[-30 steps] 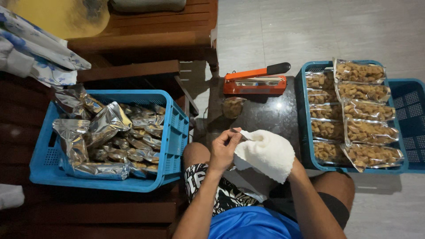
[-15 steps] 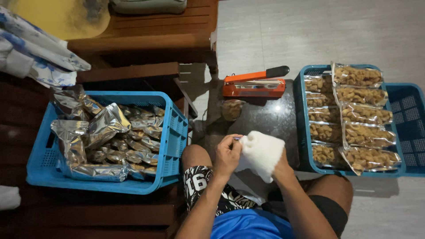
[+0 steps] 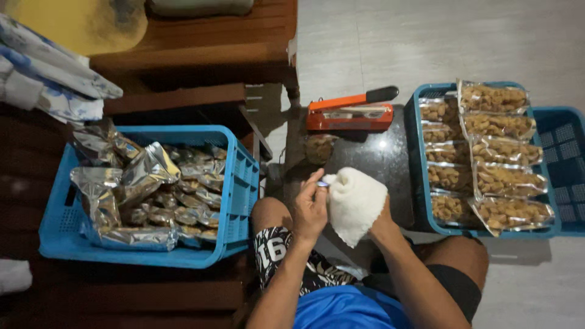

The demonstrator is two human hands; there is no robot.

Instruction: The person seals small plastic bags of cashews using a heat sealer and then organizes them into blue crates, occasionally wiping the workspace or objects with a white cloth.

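Far off to the left of my hands I see a blue crate [image 3: 241,201] heaped with silvery foil pouches [image 3: 149,189]. My left hand [image 3: 309,210] sits over my knee, its fingers pinched shut on the edge of a white cloth [image 3: 356,204], at a small bluish thing I cannot make out. The cloth is bunched and hangs down between both hands. My right hand [image 3: 382,220] is mostly hidden behind the cloth; it seems to grip it from below, but I cannot tell how far it is closed. Just above the hands lies an orange heat sealer [image 3: 350,113] on a dark glossy surface [image 3: 384,161], with 1 filled bag [image 3: 318,147] beneath it. Right of my right hand, another blue crate [image 3: 420,183] holds 2 rows of clear snack packs [image 3: 503,180].
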